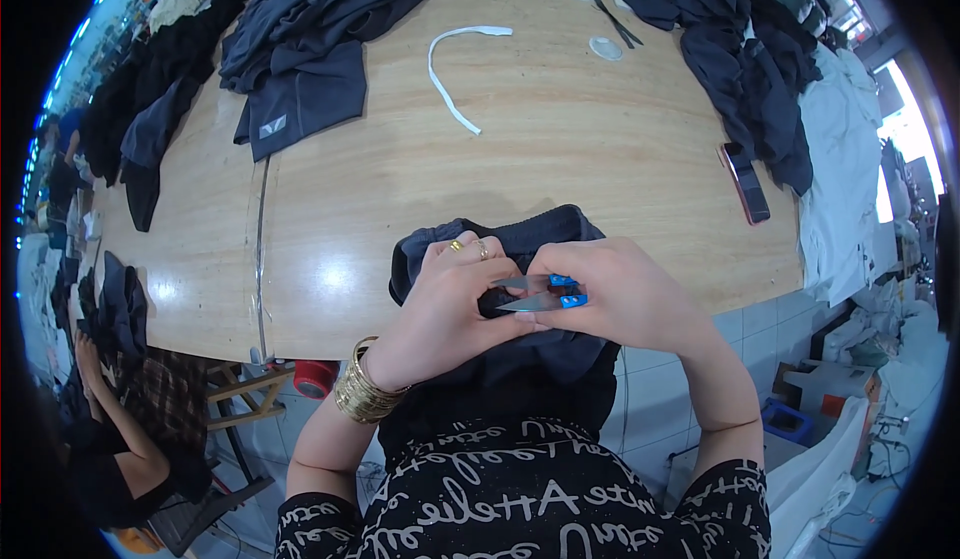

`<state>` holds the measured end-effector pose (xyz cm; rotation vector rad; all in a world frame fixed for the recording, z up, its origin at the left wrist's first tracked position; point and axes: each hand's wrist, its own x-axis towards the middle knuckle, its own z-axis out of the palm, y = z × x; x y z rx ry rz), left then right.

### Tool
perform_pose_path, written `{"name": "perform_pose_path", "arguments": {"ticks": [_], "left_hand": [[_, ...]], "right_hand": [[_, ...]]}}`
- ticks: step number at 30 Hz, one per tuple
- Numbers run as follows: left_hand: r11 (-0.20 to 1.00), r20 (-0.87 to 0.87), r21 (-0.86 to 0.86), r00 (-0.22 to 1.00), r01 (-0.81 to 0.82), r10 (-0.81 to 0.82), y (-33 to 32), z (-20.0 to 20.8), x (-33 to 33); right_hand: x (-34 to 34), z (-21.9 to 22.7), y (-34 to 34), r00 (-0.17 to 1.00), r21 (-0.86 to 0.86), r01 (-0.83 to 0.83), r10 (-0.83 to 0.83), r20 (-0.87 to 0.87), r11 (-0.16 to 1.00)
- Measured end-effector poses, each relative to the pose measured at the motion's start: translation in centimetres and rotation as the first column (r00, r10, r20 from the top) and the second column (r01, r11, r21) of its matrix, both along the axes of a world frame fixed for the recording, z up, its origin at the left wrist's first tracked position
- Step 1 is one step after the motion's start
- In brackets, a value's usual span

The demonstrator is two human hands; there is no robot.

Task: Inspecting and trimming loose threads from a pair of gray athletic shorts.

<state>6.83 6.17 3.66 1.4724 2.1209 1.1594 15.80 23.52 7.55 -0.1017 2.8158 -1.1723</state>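
Observation:
A dark navy garment with a gathered elastic waistband (pixel 535 229) lies over the table's near edge and hangs down in front of me. My left hand (pixel 455 284), with rings and gold bangles at the wrist, is closed on the garment's cloth. Thread snips (pixel 568 289) with blue grips and two bare blades are held in my right hand (pixel 620 284). Their blades are parted and point left, close against the left hand's fingers. Exactly what lies between the blades is hidden by dark cloth and fingers.
On the wooden table (pixel 380 179) are dark garments (pixel 310 69), a white strip (pixel 437 74), a phone (pixel 745 184) and a pale disc (pixel 605 49). More dark clothes (pixel 745 79) and white cloth (pixel 845 159) lie at the right. A co-worker's arm (pixel 130 429) shows at the lower left.

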Motion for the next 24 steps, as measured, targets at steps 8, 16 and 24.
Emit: {"name": "perform_pose_path", "arguments": {"ticks": [8,16,24], "left_hand": [[0.991,0.197,0.03,0.971,0.13,-0.133,0.0,-0.6,-1.0],[0.974,0.2,0.004,0.954,0.226,-0.222,0.7,0.8,-1.1],[0.997,-0.052,0.064,0.998,0.042,-0.039,0.3,1.0,-0.7]], "right_hand": [[-0.4,-0.8,1.0,0.981,-0.299,-0.031,0.086,0.173,0.954],[-0.6,-3.1,1.4,0.942,-0.623,-0.034,0.232,0.241,0.782],[0.7,-4.7,-0.1,0.9,-0.87,0.337,0.147,0.41,0.36]]}}
